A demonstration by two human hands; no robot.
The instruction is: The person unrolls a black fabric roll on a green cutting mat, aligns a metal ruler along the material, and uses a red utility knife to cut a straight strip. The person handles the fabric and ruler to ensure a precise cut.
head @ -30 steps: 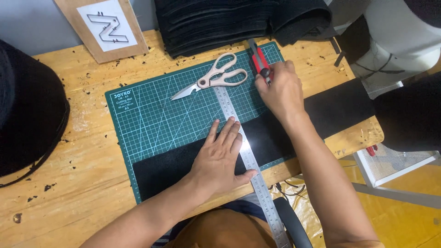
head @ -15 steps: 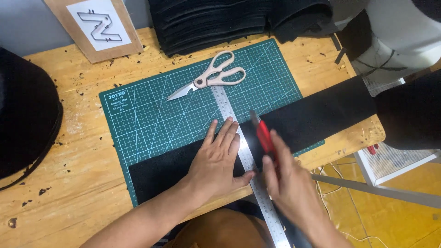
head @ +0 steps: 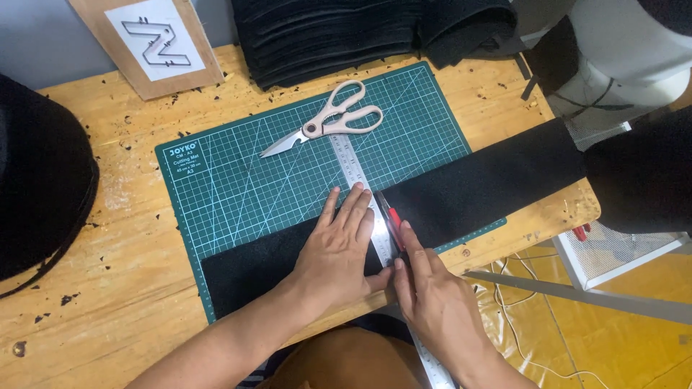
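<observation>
My right hand (head: 440,299), gripping the red cutter (head: 391,220), has come down along the steel ruler (head: 353,169), which my flat, spread left hand (head: 339,248) pins over the black felt strip (head: 490,180).

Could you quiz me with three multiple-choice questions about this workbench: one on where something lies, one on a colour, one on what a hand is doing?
1. Where do the scissors lie?
A. On the green cutting mat, by the far end of the ruler
B. On the floor
C. On the stack of black cloth

2. What colour is the fabric strip under the ruler?
A. White
B. Black
C. Yellow

3. What is the left hand doing?
A. Lifting the scissors
B. Hanging free in the air
C. Pressing flat on the ruler and fabric

Answers: 1 A, the scissors rest on the mat's far half. 2 B, the strip is black across the mat. 3 C, its fingers are spread flat there, while the right hand holds a red knife at the ruler's edge.
</observation>
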